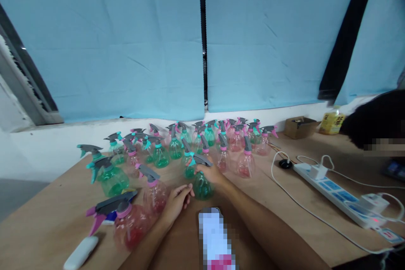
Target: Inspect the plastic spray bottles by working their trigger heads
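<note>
Many small spray bottles, green and pink with grey trigger heads, stand on a wooden table (pixel 253 202). My right hand (pixel 211 174) grips the neck of a green spray bottle (pixel 201 185) near the middle of the table. My left hand (pixel 177 202) rests beside it with fingers loosely apart, close to a pink spray bottle (pixel 155 194) and not holding anything. A larger pink bottle (pixel 129 223) stands at the near left, and a large green one (pixel 111 177) is behind it.
A white power strip (pixel 338 196) with plugs and white cables lies at the right. A cardboard box (pixel 299 127) and a yellow container (pixel 330 122) sit at the far right. A white object (pixel 80 253) lies near the front left edge. A blurred phone (pixel 217 238) lies in front.
</note>
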Demonstrator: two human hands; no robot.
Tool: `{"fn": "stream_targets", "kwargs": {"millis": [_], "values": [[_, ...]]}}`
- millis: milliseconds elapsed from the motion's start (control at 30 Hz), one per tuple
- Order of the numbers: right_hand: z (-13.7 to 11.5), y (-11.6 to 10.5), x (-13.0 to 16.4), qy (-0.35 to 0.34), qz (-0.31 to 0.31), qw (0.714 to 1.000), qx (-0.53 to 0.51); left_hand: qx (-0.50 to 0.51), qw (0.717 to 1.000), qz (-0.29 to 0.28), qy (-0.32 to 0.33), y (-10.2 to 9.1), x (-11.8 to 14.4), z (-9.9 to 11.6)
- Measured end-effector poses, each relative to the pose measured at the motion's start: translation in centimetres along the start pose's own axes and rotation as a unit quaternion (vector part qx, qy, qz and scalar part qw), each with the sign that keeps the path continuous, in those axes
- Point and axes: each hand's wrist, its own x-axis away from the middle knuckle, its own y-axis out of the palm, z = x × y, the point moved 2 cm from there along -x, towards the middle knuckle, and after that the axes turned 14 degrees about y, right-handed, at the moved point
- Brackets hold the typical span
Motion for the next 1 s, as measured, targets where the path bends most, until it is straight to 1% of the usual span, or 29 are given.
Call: {"fn": "stream_targets", "kwargs": {"millis": [133, 333, 433, 533, 633, 733, 800, 867, 933, 1000], "values": [[0.0, 0.1, -0.1, 0.022, 0.006, 1.0, -0.004, 0.009, 1.0, 0.009, -0.002, -0.1, 0.1, 0.3], [-0.2, 0.2, -0.1, 0.005, -0.032, 0.999, -0.016, 0.029, 0.999, 0.027, -0.015, -0.1, 0.1, 0.4], [-0.3, 0.3, -0.1, 0.018, -0.032, 0.999, -0.024, 0.035, 0.999, 0.029, -0.021, -0.1, 0.0, 0.3], [-0.1, 0.4, -0.2, 0.034, -0.021, 0.999, -0.021, 0.037, 0.998, 0.043, -0.029, -0.2, 0.0, 0.2], [0.1, 0.4, -0.1, 0.002, -0.004, 1.0, 0.003, 0.043, 0.997, 0.059, -0.03, -0.3, 0.1, 0.1], [0.7, 0.5, 0.4, -0.031, 0.0, 1.0, 0.006, 0.051, 0.997, 0.06, -0.018, -0.2, 0.3, 0.3], [1.0, 0.6, 1.0, -0.055, 0.036, 0.998, 0.004, 0.06, 0.996, 0.067, -0.009, -0.2, 0.4, 0.5], [1.2, 0.9, 1.7, -0.09, 0.095, 0.991, 0.017, 0.067, 0.994, 0.082, 0.0, -0.3, 0.4, 0.8], [1.0, 1.4, 2.2, -0.126, 0.139, 0.981, 0.053, 0.076, 0.992, 0.097, 0.014, -0.4, 0.4, 1.1], [0.6, 1.9, 2.4, -0.156, 0.166, 0.968, 0.102, 0.095, 0.991, 0.093, 0.024, -0.4, 0.5, 1.2]]}}
